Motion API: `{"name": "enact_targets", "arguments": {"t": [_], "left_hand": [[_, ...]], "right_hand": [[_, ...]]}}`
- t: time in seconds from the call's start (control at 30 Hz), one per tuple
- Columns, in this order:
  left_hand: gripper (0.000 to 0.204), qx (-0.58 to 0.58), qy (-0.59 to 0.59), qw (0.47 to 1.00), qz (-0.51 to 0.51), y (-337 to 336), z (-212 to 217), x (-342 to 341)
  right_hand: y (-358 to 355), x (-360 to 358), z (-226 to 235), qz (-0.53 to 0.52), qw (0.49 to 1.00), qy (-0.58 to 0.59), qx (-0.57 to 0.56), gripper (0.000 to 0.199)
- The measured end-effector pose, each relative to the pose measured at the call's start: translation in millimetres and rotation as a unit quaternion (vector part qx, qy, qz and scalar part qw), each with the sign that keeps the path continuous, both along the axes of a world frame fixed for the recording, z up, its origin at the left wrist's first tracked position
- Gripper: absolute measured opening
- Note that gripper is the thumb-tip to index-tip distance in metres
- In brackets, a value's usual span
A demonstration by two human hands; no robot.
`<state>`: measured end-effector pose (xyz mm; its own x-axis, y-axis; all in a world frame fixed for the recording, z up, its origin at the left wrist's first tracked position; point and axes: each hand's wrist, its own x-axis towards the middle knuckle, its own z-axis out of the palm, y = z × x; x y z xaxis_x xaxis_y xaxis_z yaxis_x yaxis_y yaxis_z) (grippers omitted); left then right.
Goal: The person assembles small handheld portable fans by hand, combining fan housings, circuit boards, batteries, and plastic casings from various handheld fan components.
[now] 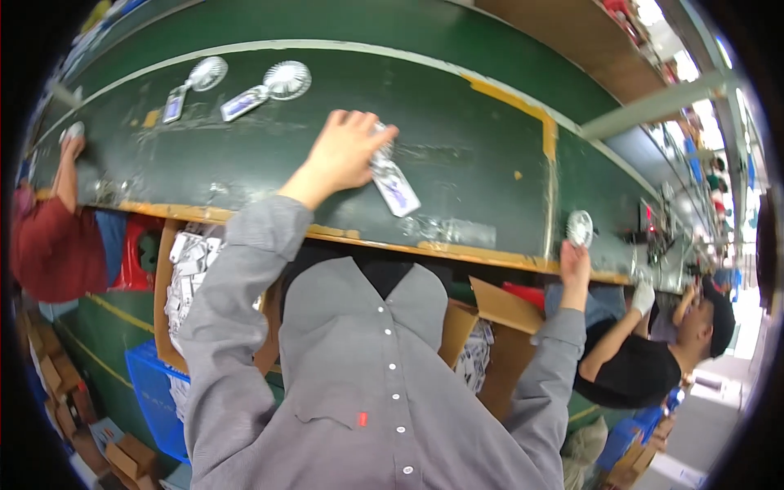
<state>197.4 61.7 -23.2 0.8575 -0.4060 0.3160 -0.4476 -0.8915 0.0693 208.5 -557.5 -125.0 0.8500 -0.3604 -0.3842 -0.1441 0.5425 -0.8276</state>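
My left hand point(347, 151) reaches over the middle of the green table, its fingers curled round the head end of a small handheld fan point(394, 189). That fan's white handle, marked in purple, points toward me, and its head is mostly hidden under the fingers. Off to the right, my right hand point(575, 265) grips a second handheld fan point(580, 229) close to the table's front edge. Its round white head stands up above the fingers, while the handle is hidden in the hand. Two similar fans, a left one point(196, 84) and a right one point(271, 88), lie farther back on the left.
Below the table edge, an open carton point(167, 327) of small white boxes stands on my left, above a blue crate point(151, 392). Another carton point(498, 359) sits on my right. Co-workers sit at both sides: a red sleeve point(53, 245) and a black shirt point(629, 367).
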Motion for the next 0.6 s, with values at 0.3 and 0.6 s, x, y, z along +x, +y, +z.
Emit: {"name": "enact_targets", "arguments": {"t": [0.3,0.6], "left_hand": [[0.052,-0.103,0.082,0.991,0.026,-32.8,-19.8,-28.9],[0.053,-0.283,0.408,0.867,0.047,-63.0,48.5,-62.3]], "right_hand": [[191.3,2.4,33.3,0.096,0.842,-0.171,-0.502,0.050],[342.5,-92.1,79.4,0.264,0.746,-0.274,-0.546,0.025]]}}
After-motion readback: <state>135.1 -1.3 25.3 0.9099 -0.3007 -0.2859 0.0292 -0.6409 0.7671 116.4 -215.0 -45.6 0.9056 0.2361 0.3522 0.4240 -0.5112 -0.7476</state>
